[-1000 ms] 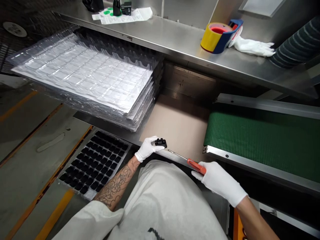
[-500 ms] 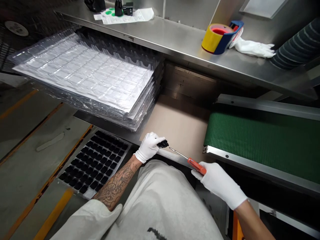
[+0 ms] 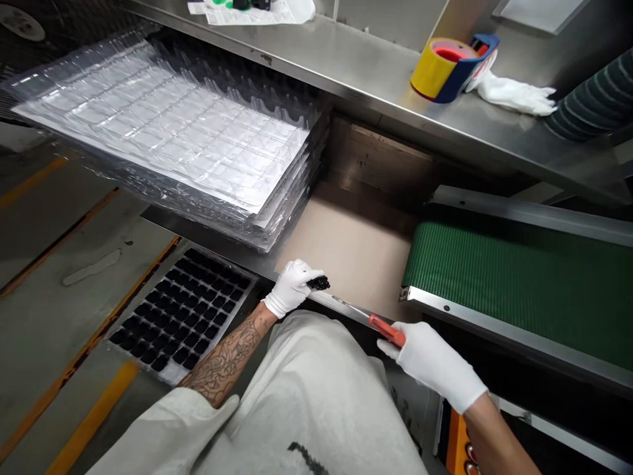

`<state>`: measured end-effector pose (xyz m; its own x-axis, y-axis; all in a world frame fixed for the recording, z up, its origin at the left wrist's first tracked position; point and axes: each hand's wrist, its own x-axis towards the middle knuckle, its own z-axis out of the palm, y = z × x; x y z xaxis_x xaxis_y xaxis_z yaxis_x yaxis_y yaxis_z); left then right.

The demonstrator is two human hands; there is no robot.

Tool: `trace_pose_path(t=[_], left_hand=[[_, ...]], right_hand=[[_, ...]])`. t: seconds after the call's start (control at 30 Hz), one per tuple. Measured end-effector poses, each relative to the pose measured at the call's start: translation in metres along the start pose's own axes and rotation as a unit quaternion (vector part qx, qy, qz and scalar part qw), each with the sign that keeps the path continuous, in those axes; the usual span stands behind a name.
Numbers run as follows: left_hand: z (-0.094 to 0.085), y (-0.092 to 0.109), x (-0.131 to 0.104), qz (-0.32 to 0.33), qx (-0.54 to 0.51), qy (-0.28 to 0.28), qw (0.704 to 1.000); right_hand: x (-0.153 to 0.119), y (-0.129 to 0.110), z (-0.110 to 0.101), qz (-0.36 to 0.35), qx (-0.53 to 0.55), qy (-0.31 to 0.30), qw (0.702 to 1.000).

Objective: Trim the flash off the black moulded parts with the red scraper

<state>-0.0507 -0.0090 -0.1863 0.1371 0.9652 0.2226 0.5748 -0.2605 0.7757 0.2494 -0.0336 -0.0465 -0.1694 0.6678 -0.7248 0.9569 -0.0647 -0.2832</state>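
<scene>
White gloves cover both hands. My left hand [image 3: 293, 288] is closed on a small black part [image 3: 318, 283], whose exact kind I cannot make out, at the near edge of a tan board [image 3: 353, 247]. In my closed right hand [image 3: 430, 356] is a screwdriver [image 3: 387, 329] with an orange-red handle. Its thin metal shaft points left toward the black part, the tip close to it but seemingly apart. A tray of black pieces [image 3: 185, 310] lies low on the left, beside my left forearm.
Stacked clear plastic trays [image 3: 163, 132] with white sheets stand at the left. A green conveyor belt [image 3: 524, 277] runs off to the right. On the steel shelf [image 3: 346, 63] are a tape roll [image 3: 438, 69], a white glove [image 3: 514, 92] and printed paper [image 3: 257, 14]. A ribbed hose [image 3: 593, 99] hangs far right.
The view has shifted slightly. Both hands keep their holds on the black part and the screwdriver, and the screwdriver's tip sits a little lower relative to the part.
</scene>
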Motion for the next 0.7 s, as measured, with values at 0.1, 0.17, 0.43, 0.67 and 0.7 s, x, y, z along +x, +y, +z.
trace_pose_path(t=[0.1,0.17,0.43,0.67,0.7], left_hand=[[0.002,0.000,-0.002,0.005,0.018,0.007,1.000],[0.003,0.002,-0.001,0.002,0.019,0.017,1.000],[0.007,0.018,0.001,-0.125,-0.067,0.018,0.990],[0.008,0.020,0.001,-0.152,-0.101,0.027,0.983],[0.007,0.018,0.001,-0.132,-0.081,0.026,0.988]], right_hand=[[-0.001,-0.003,0.003,-0.009,-0.021,0.023,0.999],[0.000,-0.002,0.004,-0.008,-0.041,0.034,0.999],[0.000,-0.004,0.005,-0.001,-0.046,0.037,0.998],[0.005,-0.006,0.012,-0.006,-0.040,0.056,0.998],[0.006,-0.006,0.012,-0.005,-0.038,0.057,0.998]])
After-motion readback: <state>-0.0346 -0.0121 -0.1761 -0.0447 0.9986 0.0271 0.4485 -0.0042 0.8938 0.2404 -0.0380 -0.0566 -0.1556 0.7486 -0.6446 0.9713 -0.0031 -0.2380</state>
